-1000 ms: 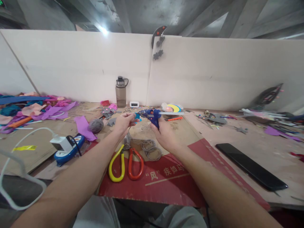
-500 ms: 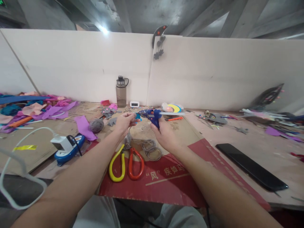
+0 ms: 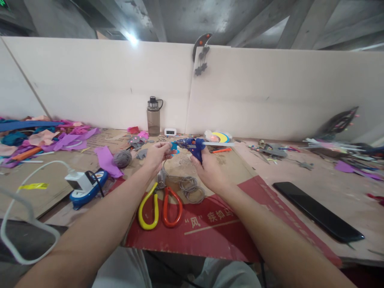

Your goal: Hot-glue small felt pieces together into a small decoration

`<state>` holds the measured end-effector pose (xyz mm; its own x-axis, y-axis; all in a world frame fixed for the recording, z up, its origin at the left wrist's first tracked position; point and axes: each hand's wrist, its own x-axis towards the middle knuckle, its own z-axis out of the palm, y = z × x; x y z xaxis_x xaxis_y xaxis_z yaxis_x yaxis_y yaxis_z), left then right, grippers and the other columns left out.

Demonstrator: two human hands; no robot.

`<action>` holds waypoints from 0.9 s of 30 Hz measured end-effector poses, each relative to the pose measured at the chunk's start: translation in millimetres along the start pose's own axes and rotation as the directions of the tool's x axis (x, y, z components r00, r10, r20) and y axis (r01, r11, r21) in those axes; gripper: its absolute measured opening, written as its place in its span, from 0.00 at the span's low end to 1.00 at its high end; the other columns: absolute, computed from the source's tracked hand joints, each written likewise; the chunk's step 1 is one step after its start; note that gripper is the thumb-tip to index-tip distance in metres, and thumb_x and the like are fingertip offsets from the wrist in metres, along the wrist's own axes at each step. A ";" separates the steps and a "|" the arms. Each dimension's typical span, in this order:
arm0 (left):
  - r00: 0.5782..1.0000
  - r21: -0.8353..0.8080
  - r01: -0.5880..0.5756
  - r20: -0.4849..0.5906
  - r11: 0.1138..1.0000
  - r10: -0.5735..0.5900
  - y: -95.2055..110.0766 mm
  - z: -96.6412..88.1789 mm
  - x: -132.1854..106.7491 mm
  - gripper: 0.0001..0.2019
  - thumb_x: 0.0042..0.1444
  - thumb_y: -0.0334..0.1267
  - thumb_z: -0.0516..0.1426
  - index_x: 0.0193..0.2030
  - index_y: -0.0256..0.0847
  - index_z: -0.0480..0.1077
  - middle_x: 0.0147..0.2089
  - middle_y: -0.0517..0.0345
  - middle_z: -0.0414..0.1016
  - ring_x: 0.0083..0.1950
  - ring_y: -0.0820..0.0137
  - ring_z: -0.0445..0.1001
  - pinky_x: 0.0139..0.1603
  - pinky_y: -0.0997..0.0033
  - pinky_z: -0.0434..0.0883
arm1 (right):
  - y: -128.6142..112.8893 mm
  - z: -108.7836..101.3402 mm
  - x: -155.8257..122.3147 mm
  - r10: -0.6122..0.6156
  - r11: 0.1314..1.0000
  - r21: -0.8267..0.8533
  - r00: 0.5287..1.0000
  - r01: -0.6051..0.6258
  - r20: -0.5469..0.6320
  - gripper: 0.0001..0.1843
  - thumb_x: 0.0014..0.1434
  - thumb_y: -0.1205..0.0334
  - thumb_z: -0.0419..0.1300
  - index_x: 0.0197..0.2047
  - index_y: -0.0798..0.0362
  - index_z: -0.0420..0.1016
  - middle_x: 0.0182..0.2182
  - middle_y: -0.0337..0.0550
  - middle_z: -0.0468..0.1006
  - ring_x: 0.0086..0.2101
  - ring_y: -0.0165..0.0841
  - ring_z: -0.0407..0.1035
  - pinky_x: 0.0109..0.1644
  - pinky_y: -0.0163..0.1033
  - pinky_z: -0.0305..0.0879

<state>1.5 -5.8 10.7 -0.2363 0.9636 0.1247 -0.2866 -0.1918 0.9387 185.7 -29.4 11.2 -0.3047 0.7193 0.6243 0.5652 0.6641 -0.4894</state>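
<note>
My right hand point(image 3: 208, 166) is wrapped round the grip of a blue glue gun point(image 3: 194, 148), with a pale glue stick point(image 3: 217, 144) poking out of its back. The nozzle points left at a small bright-blue piece point(image 3: 174, 147), which my left hand point(image 3: 158, 156) pinches between its fingertips. Whether the nozzle touches the piece I cannot tell. Below my hands lie scissors point(image 3: 160, 200) with one yellow and one red handle, and beside them a loose coil of grey cord point(image 3: 192, 189).
A red and brown cardboard sheet point(image 3: 222, 240) lies under the work. On the right is a black phone point(image 3: 318, 210); on the left, a blue power strip point(image 3: 88, 192) with a white charger. A bottle point(image 3: 153, 118), a grey yarn ball point(image 3: 122, 159) and felt scraps point(image 3: 42, 138) are farther back.
Almost nothing differs. The blue piece shows slightly more beside my left fingertips, and the whole view has shifted very slightly. Both hands keep their holds.
</note>
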 end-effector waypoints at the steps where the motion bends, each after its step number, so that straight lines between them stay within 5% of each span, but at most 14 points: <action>1: 1.000 0.000 0.000 0.000 1.000 0.000 0.3 0.4 -0.4 0.12 0.39 0.36 0.64 0.28 0.35 0.66 0.26 0.58 0.73 0.26 0.71 0.75 0.22 0.78 0.66 | 0.2 0.1 0.0 -0.005 1.000 0.007 1.000 0.005 -0.004 0.20 0.59 0.61 0.48 0.54 0.57 0.59 0.42 0.56 0.73 0.40 0.42 0.69 0.43 0.48 0.64; 21: 1.000 0.031 -0.014 0.005 0.999 0.014 -0.7 -0.3 0.5 0.12 0.38 0.38 0.64 0.27 0.37 0.66 0.23 0.61 0.70 0.27 0.71 0.75 0.22 0.79 0.65 | 0.0 -1.9 0.7 -0.015 1.000 0.023 0.999 0.016 -0.034 0.21 0.59 0.61 0.48 0.55 0.57 0.58 0.46 0.57 0.72 0.44 0.43 0.68 0.47 0.48 0.63; 27: 0.999 0.114 -0.052 -0.009 0.992 0.053 -3.1 1.3 1.5 0.09 0.39 0.37 0.62 0.24 0.37 0.67 0.17 0.66 0.64 0.16 0.81 0.60 0.15 0.81 0.49 | 19.8 2.7 5.6 0.115 0.988 0.109 0.990 -0.106 -0.083 0.16 0.59 0.56 0.48 0.48 0.54 0.64 0.36 0.50 0.76 0.33 0.38 0.70 0.36 0.43 0.67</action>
<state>3.2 -3.5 8.3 -0.2593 0.9504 0.1719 -0.1664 -0.2193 0.9614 193.1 -11.7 3.4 -0.1733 0.7715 0.6122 0.5073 0.6027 -0.6159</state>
